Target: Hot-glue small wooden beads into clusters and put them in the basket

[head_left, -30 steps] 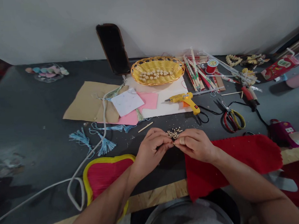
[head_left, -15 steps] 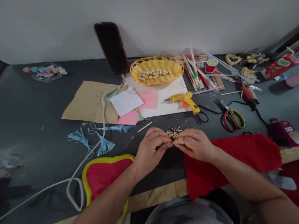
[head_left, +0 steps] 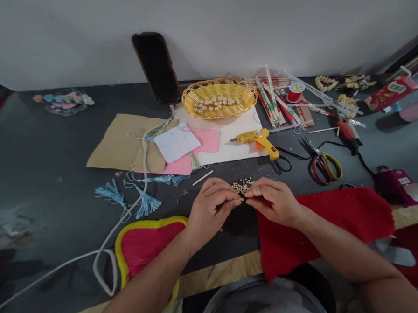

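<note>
My left hand (head_left: pixel 216 205) pinches a small pale bead (head_left: pixel 241 199) between thumb and forefinger. My right hand (head_left: pixel 272 202) is just to the right of it, its thumb and forefinger slightly apart, with nothing visible between them. Behind the fingertips lies a small heap of pale, round beads (head_left: pixel 241 186) on the dark table. Several bead clusters (head_left: pixel 216 103) rest in a yellow woven basket (head_left: pixel 218 85) at the back.
A yellow glue gun (head_left: pixel 255 137) lies on white paper, with scissors (head_left: pixel 323 164) to its right. Red felt (head_left: pixel 345 214) is under my right forearm. Blue tassels (head_left: pixel 148 204) and a white cord (head_left: pixel 117 224) lie left. A phone (head_left: pixel 158 68) leans against the wall.
My right hand's fingertips have parted from the left's, moving slightly right and opening a small gap. The bead shows more clearly at my left fingertips.
</note>
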A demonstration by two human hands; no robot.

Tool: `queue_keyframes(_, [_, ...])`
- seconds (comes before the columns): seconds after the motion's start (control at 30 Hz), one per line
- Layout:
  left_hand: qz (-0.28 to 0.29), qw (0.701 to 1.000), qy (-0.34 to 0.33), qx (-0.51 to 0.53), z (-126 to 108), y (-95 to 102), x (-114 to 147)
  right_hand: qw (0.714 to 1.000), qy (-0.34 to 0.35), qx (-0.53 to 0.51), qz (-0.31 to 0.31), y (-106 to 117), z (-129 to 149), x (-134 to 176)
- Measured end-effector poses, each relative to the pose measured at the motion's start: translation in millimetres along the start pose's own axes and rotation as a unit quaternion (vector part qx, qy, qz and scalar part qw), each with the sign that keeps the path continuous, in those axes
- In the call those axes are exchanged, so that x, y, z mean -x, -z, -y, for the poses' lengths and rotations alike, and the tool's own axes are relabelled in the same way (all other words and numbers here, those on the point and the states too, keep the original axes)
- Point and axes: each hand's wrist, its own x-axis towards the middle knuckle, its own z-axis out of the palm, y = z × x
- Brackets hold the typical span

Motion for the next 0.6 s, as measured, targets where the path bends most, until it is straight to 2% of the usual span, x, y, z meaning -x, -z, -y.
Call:
queue_keyframes(0.17, [0.002,1.0,-0.013,-0.007,-0.7,-0.1,0.1,0.998,-0.045,-0.046,0.004,-2.4,5.0,-0.5])
queue_keyframes(0.6, [0.004,0.999,-0.034,-0.03,-0.8,-0.2,-0.7,0.999,-0.015,-0.042,0.01,-6.1,0.5,2.4])
